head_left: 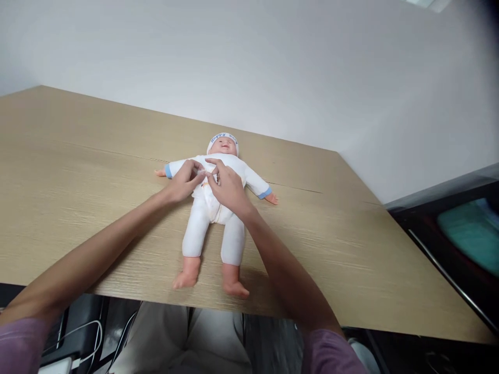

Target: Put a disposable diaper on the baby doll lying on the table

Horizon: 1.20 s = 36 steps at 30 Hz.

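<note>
A baby doll [233, 241] lies on its back on the wooden table [117, 182], head toward the wall and feet toward me. On it are a white hat [218, 139] with blue lettering, a white top [249, 178] with blue cuffs and a white diaper [214, 210]. My left hand [185, 181] is closed in a pinch on the front of the top at the chest. Right beside it, my right hand [227, 188] pinches the same cloth between thumb and fingers, its index finger raised. Both sets of fingertips nearly meet and partly hide the cloth between them.
A pale wall [234, 62] rises behind the table. At the right stands a dark object with a teal screen-like surface [471, 236]. Below the near table edge are a black chair [83, 317], a white cable [97, 332] and my legs [187, 337].
</note>
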{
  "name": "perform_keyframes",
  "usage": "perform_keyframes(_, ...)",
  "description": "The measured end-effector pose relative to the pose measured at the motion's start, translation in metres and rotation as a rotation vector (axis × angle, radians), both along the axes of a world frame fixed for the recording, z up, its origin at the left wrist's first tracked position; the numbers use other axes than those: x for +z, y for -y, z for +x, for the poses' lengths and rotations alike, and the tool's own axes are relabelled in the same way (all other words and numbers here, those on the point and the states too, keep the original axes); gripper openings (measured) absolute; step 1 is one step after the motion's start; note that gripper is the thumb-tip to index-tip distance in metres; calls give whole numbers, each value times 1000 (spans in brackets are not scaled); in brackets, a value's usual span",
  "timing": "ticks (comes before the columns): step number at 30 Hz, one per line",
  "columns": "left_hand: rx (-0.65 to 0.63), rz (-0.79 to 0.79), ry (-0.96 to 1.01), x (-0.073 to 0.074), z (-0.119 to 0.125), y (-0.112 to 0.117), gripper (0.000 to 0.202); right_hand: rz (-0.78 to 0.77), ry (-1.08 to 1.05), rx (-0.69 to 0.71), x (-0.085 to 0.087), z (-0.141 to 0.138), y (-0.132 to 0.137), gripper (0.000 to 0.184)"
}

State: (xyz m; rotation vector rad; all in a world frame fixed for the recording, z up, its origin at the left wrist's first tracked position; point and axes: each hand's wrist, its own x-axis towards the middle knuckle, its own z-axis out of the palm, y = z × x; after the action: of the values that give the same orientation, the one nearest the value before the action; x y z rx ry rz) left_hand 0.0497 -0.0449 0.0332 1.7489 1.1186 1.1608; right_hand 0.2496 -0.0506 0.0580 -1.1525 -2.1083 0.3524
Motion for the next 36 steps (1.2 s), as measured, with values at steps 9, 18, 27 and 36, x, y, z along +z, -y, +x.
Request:
perform_keyframes(9,-65,-52,23,-6,1,-8,43,19,-100,10,0,5,-4,41)
perform_keyframes(18,303,308,-257,36,22,84,27,155,-232,-48,18,18,81,22)
perform_keyframes(27,90,227,-766,15,18,146,27,-81,-12,107,-29,68,152,8)
perform_keyframes(36,2,199,-606,2,15,96,38,-36,132,-176,-34,53,128,11)
